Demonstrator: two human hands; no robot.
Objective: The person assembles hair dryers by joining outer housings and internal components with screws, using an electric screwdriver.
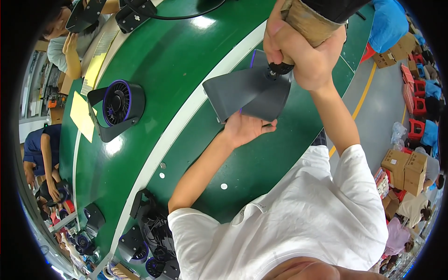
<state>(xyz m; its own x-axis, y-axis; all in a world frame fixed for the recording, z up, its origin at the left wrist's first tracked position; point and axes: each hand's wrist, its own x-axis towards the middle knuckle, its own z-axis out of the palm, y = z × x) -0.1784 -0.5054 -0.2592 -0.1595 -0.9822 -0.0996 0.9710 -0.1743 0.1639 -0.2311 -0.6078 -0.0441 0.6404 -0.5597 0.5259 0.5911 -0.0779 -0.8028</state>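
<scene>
My right hand [310, 58] is wrapped round an electric screwdriver [311, 21], its grip covered in worn tan tape and its upper part black. The black nose of the driver meets a screw spot on the side of a dark grey fan [249, 93] with a bracket and a thin purple edge. From beneath, my left hand [245, 129] steadies the fan; several of its fingers are hidden behind the housing. Further left, another fan [123, 105] with a purple ring and a grey bracket stands on the green table.
A white strip [158, 161] runs along the green table [200, 179]. Yellow paper [83, 114] lies at the far left edge. More fans [133, 245] crowd the lower left. Co-workers sit across the table. Cardboard boxes [403, 170] and red stools [416, 133] line the right aisle.
</scene>
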